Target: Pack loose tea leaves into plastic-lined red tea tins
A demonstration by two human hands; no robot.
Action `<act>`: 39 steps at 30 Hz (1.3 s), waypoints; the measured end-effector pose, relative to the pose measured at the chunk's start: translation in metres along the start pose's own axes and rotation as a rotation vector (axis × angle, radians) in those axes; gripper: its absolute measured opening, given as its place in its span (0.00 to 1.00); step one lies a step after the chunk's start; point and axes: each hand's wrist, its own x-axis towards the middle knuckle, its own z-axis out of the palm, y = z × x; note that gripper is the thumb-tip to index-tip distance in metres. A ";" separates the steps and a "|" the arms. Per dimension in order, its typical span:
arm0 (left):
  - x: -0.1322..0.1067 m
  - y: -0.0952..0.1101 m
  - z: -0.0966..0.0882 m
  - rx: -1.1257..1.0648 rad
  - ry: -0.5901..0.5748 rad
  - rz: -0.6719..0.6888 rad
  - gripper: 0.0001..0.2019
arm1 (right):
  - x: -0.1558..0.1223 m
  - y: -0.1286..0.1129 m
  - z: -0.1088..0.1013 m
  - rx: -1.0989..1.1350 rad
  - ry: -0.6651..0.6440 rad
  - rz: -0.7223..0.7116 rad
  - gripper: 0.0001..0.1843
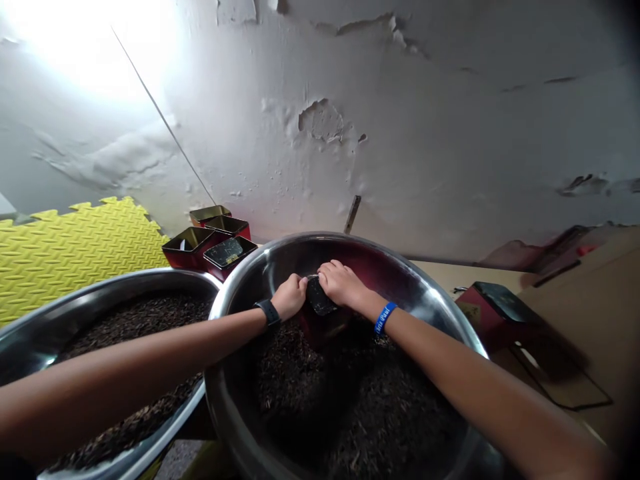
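1. Grasping the top edge of a dark red, box-shaped tin with a speckled black top: left hand, thumb and fingers pinched together at its left side.
2. Right hand curled over the opposite side of the same edge, fingers bent and gripping; a small pale bit shows between the hands, too small to identify.
3. Tin's look: black face with rounded corners, scattered light specks; body deep red, mostly in shadow. Whether the black face is a lid can't be told.
4. Tin's place: inside a large, round, shiny steel bowl, toward the far side, over dark brown loose flakes. Contact with flakes: too dark to tell.
5. Wrists: black watch-like band on left, blue band with white lettering on right.
6. Left of bowl: second wide steel bowl, more dark flakes inside.
7. Behind that: group of red tins with open tops and gold insides, plus one black-topped red tin with gold marking.
8. Right side: separate red tin, glossy black top.
9. Further out: yellow interlocking foam mat, peeling whitish wall.
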 end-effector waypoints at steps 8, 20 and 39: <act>-0.005 -0.002 0.007 -0.006 0.105 0.049 0.10 | 0.003 0.002 0.008 0.042 0.031 -0.046 0.20; 0.006 -0.016 0.006 -0.194 0.082 0.184 0.14 | -0.025 0.040 -0.028 0.229 -0.220 -0.416 0.49; 0.008 -0.012 0.006 -0.470 -0.014 0.039 0.25 | -0.009 0.054 -0.041 0.559 -0.029 -0.371 0.42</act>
